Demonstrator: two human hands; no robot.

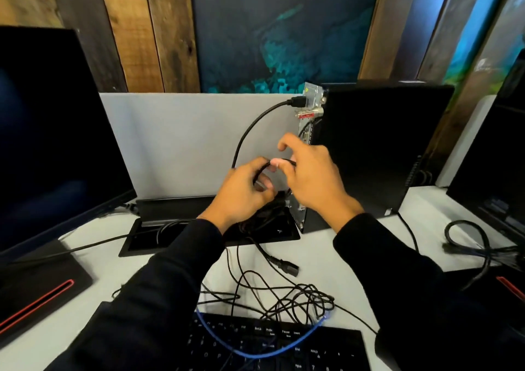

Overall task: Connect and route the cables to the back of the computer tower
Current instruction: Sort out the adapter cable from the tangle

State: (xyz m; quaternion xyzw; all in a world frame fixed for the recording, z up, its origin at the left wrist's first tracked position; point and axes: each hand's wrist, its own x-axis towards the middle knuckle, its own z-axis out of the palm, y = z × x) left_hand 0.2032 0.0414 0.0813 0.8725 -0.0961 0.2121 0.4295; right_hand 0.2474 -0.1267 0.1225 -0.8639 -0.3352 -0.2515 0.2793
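Observation:
A black computer tower (377, 149) stands on the white desk, its metal back panel (311, 106) turned left. One black cable (250, 132) is plugged in near the top of the panel and arcs down to my hands. My left hand (241, 194) grips this black cable from below. My right hand (312, 177) pinches the same cable just to the right, close to the panel's lower ports. A loose power plug (287, 267) lies on the desk below. A tangle of thin black cables (295, 299) and a blue network cable (255, 350) lie in front.
A monitor (54, 143) stands at the left, another screen (500, 171) at the right with a coiled cable (468, 240). An open cable hatch (176, 237) sits in the desk behind my left arm. A black keyboard (278, 348) lies at the front edge. A grey divider (184, 143) stands behind.

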